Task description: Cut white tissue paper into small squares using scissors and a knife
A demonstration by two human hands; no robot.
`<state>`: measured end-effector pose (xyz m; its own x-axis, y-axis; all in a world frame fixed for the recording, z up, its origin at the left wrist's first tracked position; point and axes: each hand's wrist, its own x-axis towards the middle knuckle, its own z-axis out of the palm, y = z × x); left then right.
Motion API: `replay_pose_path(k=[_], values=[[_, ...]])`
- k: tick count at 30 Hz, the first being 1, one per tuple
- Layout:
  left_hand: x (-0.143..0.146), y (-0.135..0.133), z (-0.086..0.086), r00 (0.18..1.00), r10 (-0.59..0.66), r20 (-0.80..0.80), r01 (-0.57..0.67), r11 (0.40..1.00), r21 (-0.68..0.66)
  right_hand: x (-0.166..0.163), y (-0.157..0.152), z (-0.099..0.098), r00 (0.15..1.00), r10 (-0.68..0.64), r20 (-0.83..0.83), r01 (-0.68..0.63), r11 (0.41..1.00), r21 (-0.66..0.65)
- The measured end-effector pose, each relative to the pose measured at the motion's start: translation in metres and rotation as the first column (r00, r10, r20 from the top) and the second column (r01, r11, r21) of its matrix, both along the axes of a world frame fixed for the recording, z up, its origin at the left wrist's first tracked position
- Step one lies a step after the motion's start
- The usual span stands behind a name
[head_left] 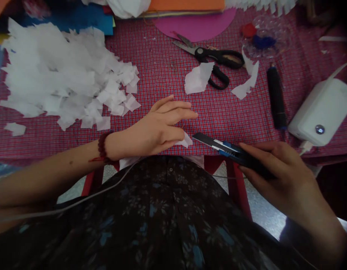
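My left hand (pixel 153 129) is over the front edge of the table, with a red bead bracelet at its wrist. Its thumb and index finger pinch a small white paper piece (pixel 187 140), while the other fingers stretch out to the right. In my right hand (pixel 286 176) is a utility knife (pixel 232 152), its dark blade out and pointing left, close to that paper but apart from it. A large pile of cut white paper pieces (pixel 55 71) lies at the left.
Black-handled scissors (pixel 215 55) lie open beyond my hands, beside a paper scrap (pixel 198 78) and a curved scrap (pixel 248 84). A black cylindrical tool (pixel 276 97) and a white power bank (pixel 322 110) with a cable are at the right. A checked cloth (pixel 162 71) covers the table.
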<state>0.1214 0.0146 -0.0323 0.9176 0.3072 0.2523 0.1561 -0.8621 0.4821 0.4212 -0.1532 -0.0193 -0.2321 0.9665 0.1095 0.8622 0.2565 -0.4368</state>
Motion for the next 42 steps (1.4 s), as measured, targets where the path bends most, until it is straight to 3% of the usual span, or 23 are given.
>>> replay_pose_path(k=[8,20,27,30,36,42], values=[[0.006,-0.009,0.003,1.0,0.012,-0.005,-0.011,0.998,0.06,-0.005,0.009,0.003,0.99,0.088,0.111,-0.088,0.996,-0.004],[0.023,-0.001,0.002,1.0,-0.023,-0.009,0.022,0.993,-0.113,-0.011,0.034,-0.005,0.979,0.198,0.048,-0.196,0.979,-0.05],[0.018,0.015,0.001,0.995,0.087,-0.048,-0.093,0.984,-0.15,-0.018,0.039,-0.012,0.985,0.171,-0.025,-0.173,0.98,-0.094],[0.014,0.02,-0.003,0.993,0.094,-0.065,-0.102,0.985,-0.137,-0.019,0.037,-0.011,0.988,0.153,-0.029,-0.155,0.984,-0.086],[0.02,0.02,-0.017,0.998,-0.001,-0.068,-0.004,0.997,-0.075,-0.021,0.037,-0.009,0.983,0.18,-0.042,-0.183,0.979,-0.094],[0.024,0.017,-0.033,0.993,0.029,-0.111,-0.025,0.999,0.039,-0.021,0.035,-0.01,0.979,0.2,-0.032,-0.202,0.976,-0.083]])
